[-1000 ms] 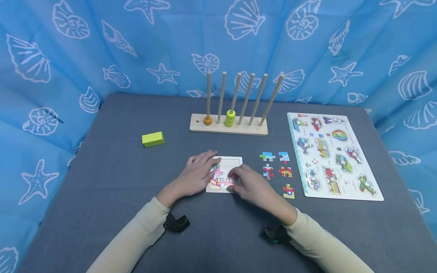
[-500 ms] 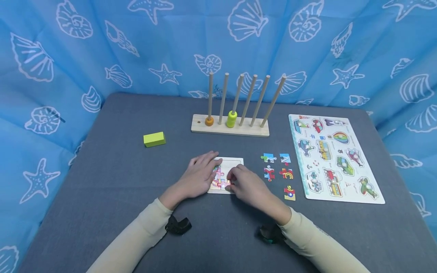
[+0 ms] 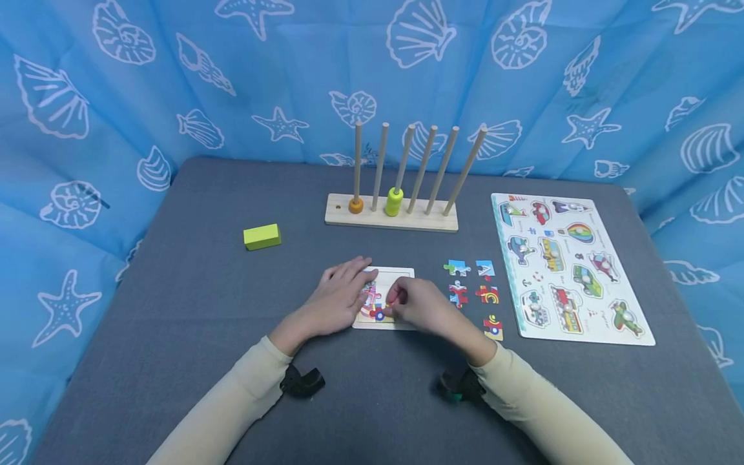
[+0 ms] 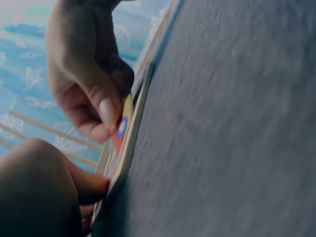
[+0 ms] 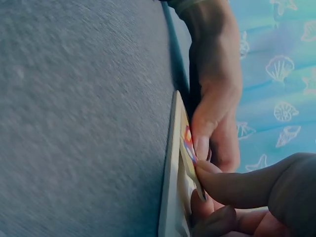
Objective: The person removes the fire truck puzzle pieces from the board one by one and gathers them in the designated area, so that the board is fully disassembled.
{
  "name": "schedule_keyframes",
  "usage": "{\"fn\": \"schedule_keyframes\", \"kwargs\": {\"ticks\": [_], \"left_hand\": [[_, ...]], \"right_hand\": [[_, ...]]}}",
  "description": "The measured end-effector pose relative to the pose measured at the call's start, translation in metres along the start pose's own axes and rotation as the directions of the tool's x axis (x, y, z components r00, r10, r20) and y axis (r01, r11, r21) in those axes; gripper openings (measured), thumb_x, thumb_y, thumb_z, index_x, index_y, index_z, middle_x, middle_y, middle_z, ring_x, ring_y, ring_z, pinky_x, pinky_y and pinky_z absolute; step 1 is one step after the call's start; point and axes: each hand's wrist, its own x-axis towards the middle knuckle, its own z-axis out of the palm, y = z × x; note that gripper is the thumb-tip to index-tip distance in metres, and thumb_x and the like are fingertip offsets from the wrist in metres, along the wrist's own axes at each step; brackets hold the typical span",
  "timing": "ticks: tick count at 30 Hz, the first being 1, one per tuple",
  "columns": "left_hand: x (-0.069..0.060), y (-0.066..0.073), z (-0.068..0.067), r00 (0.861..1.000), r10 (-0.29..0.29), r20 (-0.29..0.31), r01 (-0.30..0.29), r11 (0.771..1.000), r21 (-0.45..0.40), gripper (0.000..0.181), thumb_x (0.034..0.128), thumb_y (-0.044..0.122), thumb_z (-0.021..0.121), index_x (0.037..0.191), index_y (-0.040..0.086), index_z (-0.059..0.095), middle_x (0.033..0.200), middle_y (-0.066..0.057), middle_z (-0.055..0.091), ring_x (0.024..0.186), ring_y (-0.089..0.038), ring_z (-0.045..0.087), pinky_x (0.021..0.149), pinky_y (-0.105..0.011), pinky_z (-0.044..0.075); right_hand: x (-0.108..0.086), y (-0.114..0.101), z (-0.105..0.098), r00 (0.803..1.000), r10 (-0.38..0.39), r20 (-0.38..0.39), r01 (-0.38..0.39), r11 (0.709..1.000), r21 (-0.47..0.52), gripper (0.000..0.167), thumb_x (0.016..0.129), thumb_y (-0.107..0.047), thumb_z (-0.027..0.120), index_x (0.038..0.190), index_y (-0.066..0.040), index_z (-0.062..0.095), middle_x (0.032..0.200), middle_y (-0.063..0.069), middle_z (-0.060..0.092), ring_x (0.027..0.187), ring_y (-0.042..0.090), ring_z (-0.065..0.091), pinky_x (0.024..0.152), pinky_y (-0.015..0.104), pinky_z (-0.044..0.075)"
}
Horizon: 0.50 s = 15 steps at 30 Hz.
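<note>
Puzzle (image 3: pixel 387 278) on grey table (image 3: pixel 372 394), blue curtain (image 3: pixel 331 58)

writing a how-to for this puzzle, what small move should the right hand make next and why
Probably press the pinched puzzle piece down flat into the tray: the right hand holds it tilted, one edge raised, while the left hand rests over the tray's left side.

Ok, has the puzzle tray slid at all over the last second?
No, not visibly: in the head view, the puzzle tray keeps the same place relative to the peg rack behind it.
</note>
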Motion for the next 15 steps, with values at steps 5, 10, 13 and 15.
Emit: {"fn": "schedule_keyframes", "kwargs": {"ticks": [5,10,13,15], "left_hand": [[-0.002,-0.007,-0.008,0.996,0.06,0.07,-0.055,0.996,-0.066,0.061,0.0988,0.041,0.045,0.151,0.015,0.028,0.16,-0.005,0.015,0.148,-0.023,0.009,0.112,-0.051,0.015],[-0.003,-0.009,-0.013,0.99,0.078,0.115,-0.068,0.994,-0.087,0.072,0.095,0.048,0.05,0.153,0.015,0.023,0.161,-0.005,0.011,0.148,-0.023,0.006,0.113,-0.051,0.014],[-0.003,-0.009,-0.014,0.99,0.076,0.116,-0.066,0.993,-0.094,0.072,0.0946,0.046,0.052,0.153,0.015,0.023,0.161,-0.004,0.011,0.148,-0.023,0.005,0.113,-0.051,0.013],[-0.004,-0.009,-0.014,0.991,0.074,0.114,-0.064,0.993,-0.094,0.072,0.0943,0.045,0.053,0.153,0.015,0.024,0.161,-0.004,0.011,0.148,-0.022,0.005,0.113,-0.05,0.013]], "right_hand": [[0.003,0.002,-0.004,0.999,0.003,0.04,-0.006,0.998,0.057,0.005,0.086,-0.011,0.069,0.083,-0.008,0.066,0.068,-0.002,0.06,0.059,0.01,0.049,0.055,0.026,0.038],[0.005,0.002,-0.006,0.998,0.006,0.055,-0.01,0.997,0.072,0.006,0.085,-0.008,0.067,0.081,-0.008,0.071,0.067,-0.003,0.064,0.057,0.009,0.049,0.054,0.026,0.037],[0.007,0.001,-0.008,0.998,0.014,0.064,-0.019,0.997,0.081,0.008,0.085,-0.007,0.066,0.08,-0.007,0.072,0.068,-0.003,0.066,0.057,0.008,0.048,0.055,0.025,0.036],[0.008,0.001,-0.009,0.997,0.016,0.075,-0.023,0.996,0.085,0.009,0.085,-0.005,0.065,0.08,-0.007,0.072,0.068,-0.002,0.066,0.057,0.009,0.047,0.054,0.025,0.036]]}}
